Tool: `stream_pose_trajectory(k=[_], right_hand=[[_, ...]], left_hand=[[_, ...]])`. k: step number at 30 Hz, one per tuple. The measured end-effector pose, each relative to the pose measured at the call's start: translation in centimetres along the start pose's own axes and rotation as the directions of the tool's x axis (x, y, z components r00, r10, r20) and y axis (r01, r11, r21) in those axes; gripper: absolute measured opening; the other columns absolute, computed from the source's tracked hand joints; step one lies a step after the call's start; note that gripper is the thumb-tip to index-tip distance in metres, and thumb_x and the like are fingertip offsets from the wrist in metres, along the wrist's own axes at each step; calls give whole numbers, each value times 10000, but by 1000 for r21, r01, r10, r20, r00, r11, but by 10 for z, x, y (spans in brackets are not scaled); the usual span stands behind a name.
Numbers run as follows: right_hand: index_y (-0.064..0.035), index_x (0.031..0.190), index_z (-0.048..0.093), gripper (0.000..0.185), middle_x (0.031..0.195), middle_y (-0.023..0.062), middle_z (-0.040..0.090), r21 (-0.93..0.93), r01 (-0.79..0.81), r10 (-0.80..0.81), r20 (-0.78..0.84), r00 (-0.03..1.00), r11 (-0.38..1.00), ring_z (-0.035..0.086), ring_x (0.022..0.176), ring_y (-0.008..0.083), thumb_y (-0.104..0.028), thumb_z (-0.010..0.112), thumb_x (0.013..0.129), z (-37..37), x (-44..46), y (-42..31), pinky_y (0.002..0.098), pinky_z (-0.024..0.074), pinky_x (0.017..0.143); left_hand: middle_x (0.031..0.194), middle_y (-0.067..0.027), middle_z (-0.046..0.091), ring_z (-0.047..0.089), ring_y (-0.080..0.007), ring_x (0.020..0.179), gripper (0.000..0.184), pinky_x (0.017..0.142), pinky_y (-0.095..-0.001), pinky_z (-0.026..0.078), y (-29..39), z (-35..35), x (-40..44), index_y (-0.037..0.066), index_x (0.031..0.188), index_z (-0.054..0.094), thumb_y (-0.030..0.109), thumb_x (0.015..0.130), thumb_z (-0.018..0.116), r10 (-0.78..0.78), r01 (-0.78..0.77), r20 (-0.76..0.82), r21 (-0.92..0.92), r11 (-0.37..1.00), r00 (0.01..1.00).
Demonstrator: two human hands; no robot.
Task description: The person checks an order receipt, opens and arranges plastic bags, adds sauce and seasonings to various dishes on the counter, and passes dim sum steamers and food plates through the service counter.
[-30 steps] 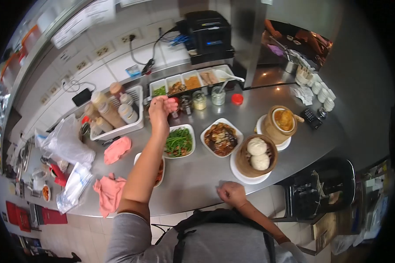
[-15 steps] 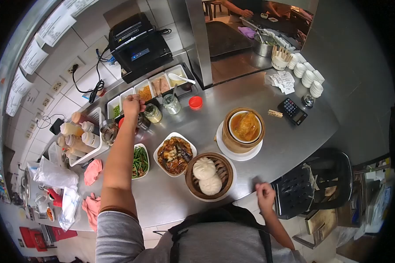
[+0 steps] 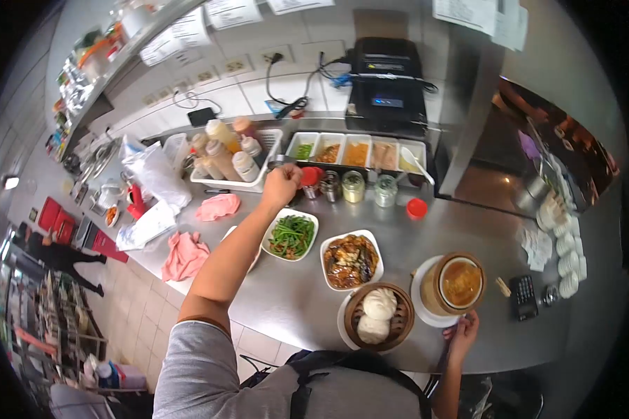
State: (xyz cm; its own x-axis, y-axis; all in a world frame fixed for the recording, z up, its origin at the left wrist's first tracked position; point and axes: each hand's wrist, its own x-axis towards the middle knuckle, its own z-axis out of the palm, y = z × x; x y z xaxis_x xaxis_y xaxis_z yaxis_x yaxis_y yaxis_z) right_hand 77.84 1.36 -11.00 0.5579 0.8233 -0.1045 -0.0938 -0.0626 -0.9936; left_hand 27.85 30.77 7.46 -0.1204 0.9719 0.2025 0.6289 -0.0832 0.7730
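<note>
Head view: left hand point(image 3: 284, 185) is out over the rear left half of the steel desk point(image 3: 398, 241), fingers curled in, just beside the red-lidded jar point(image 3: 311, 179). Fingertips mostly hidden, can't tell if it has hold of anything. The red-lidded jar stands upright toward the desk's rear edge, left end of a short row with a dark jar point(image 3: 330, 187), a pale-filled jar point(image 3: 353, 187) and an open jar point(image 3: 386, 190). Loose red lid point(image 3: 416, 208) lies flat to the right of that row. Right hand point(image 3: 463, 333) is at the desk's near edge, right half, fingers loosely bent, close to the rim of the white plate point(image 3: 428, 318); contact or grip there isn't clear. Plate carries the tall bamboo steamer point(image 3: 435, 290) with a bowl of orange-brown food point(image 3: 462, 283). Left of it, also by the near edge, low bamboo steamer point(image 3: 404, 328) holds two white buns point(image 3: 378, 314). Mid-desk: square dish of brown saucy food point(image 3: 379, 269), with a dish of greens point(image 3: 316, 227) to its left, near the left forearm. Two pink cloths point(image 3: 186, 256) lie toward the left end. Bottle basket point(image 3: 239, 187) sits at the rear edge, left of the jars. Calculator point(image 3: 523, 297) lies toward the right end.
</note>
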Motion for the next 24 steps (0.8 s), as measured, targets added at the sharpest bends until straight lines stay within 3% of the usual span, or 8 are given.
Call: stream_pose_trajectory(k=[8,14,17,18,20,21,22,24], right_hand=[[-74,1358,412,389,838,12,513,-162,103,-120,-102,987,981,516,629,74,-93,519,984,19,-28,-9,212,423,519],[-62,1378,395,433,873,6,480,-440,233,-297,-81,952,867,477,734,90,-64,524,965,8,-59,30,218,413,654],[-54,1374,401,446,872,2,504,-460,112,-188,-123,974,881,485,743,87,-32,530,948,20,-92,5,226,421,675],[-49,1373,404,452,878,16,518,-524,122,-211,-114,971,843,503,755,104,-34,534,941,25,-97,-2,244,437,696],[-39,1373,411,463,891,45,546,-651,102,-239,-124,963,752,539,779,139,-39,543,928,29,-115,-12,279,470,737],[-44,1366,426,446,911,42,553,-642,91,-228,-133,964,761,538,796,122,-42,540,935,36,-124,-22,260,466,729],[-49,1360,440,429,932,39,559,-634,73,-215,-150,965,770,537,812,105,-44,538,942,41,-129,-27,241,461,722],[-50,1348,463,423,915,83,598,-648,37,-211,-193,958,761,566,734,139,-36,536,932,35,-133,-26,280,491,698]], left_hand=[[770,-117,712,698,-271,767,197,723,-391,527,-133,-104,24,58,875,719,220,839,614,-221,301,-369,174,938,903],[921,-135,713,687,-294,887,354,802,-392,526,-219,-156,60,70,1078,674,240,767,682,-214,446,-652,212,870,727],[1091,-158,669,639,-322,1040,503,888,-413,495,-235,-178,80,81,1211,590,167,732,717,-164,438,-657,277,855,735],[1230,-180,582,559,-352,1149,651,960,-441,455,-249,-185,91,88,1304,497,191,713,747,-81,304,-606,276,912,791],[1307,-196,536,503,-348,1240,608,1038,-433,409,-282,-186,113,88,1368,461,187,795,640,64,203,-590,375,904,805],[1292,-205,540,531,-370,1193,575,1006,-438,431,-290,-192,121,84,1373,448,198,826,583,146,176,-503,537,825,852],[1241,-212,556,569,-391,1109,566,934,-472,470,-297,-194,128,80,1363,441,218,830,573,40,231,-473,501,834,880],[1203,-278,515,573,-453,1027,498,849,-525,494,-318,-200,145,66,1269,484,239,816,594,184,148,-389,682,716,903]])
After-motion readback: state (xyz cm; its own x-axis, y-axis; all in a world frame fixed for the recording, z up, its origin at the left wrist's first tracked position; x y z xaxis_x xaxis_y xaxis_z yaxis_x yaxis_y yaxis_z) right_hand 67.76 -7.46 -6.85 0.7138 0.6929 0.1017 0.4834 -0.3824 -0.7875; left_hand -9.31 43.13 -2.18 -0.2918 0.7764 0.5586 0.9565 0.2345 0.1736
